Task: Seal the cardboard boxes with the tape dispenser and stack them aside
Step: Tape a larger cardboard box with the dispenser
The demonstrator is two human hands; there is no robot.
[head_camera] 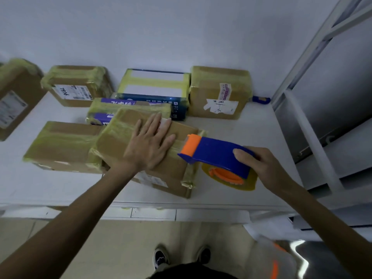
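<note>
A brown cardboard box [118,146] wrapped in yellowish tape lies near the front of the white table [251,129]. My left hand [150,146] presses flat on its top, fingers spread. My right hand [263,168] grips a blue and orange tape dispenser [213,153] carrying a yellow tape roll [229,182]. The dispenser's orange front sits at the box's right top edge.
Several taped boxes surround it: one to the left [62,146], a purple one [120,109] and a blue-white one [155,85] behind, brown ones at back left [76,85], back right [219,91] and far left [14,97]. A metal shelf frame [314,109] stands on the right.
</note>
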